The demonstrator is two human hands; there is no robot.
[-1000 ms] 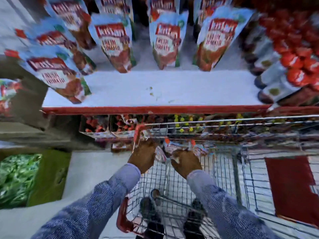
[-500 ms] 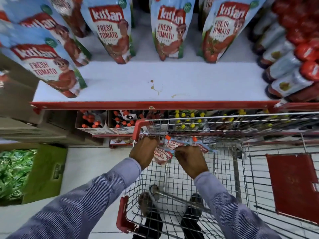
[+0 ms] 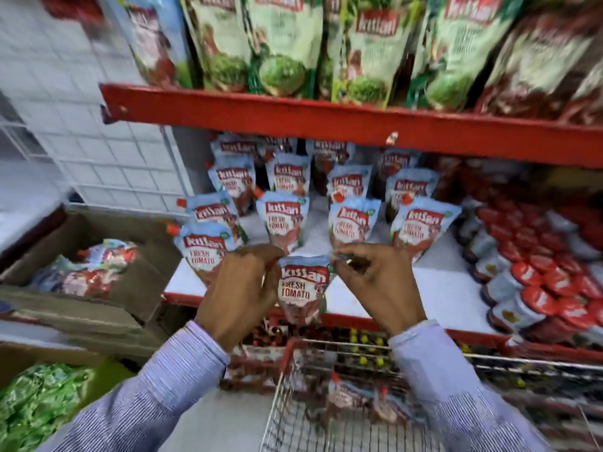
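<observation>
Light-blue and red plastic tomato-sauce pouch (image 3: 301, 290) is hanging upright, label facing out, while left hand (image 3: 241, 295) and right hand (image 3: 378, 285) are pinching its top corners.

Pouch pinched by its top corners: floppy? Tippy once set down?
Likely soft, not limp: pouch hangs flat between left hand and right hand. Probably stands but tips easily: shelf pouches stand on narrow bases.
</observation>
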